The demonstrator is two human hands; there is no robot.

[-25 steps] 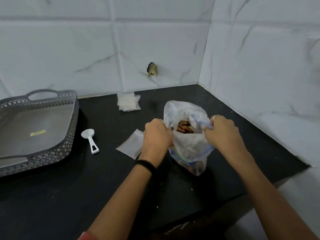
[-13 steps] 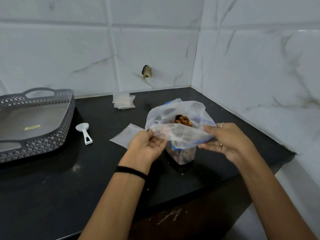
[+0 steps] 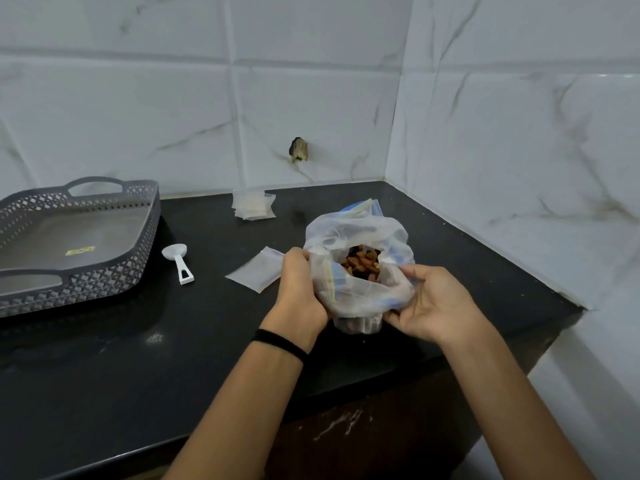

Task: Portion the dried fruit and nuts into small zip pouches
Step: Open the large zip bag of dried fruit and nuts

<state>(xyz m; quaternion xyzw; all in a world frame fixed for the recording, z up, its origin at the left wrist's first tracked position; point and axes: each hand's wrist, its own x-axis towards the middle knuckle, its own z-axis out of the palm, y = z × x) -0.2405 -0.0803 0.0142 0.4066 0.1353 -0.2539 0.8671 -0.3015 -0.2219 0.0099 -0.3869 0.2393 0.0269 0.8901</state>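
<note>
The big bag (image 3: 360,271) of fruit and nuts (image 3: 362,263) was gripped by left hand (image 3: 301,289) and right hand (image 3: 433,303), fingers curled round its folded-down rim, likely to keep the mouth open. An empty pouch (image 3: 256,273) and the scoop (image 3: 178,261) were left on the surface (image 3: 207,341), just beyond the left fingers.

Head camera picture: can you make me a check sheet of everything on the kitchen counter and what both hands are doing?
Surface: black counter, a few pale specks.
Job's things: big plastic bag open, dried fruit and nuts showing inside; one small pouch flat left of it; pouch stack by the wall; white scoop lying unused.
Clutter: grey basket tray at left, yellow sticker inside.
Hands: left hand and right hand grip the bag's folded rim.
Cables: nothing seen.
Surroundings: marbled white tiles; a broken hole in one.
</note>
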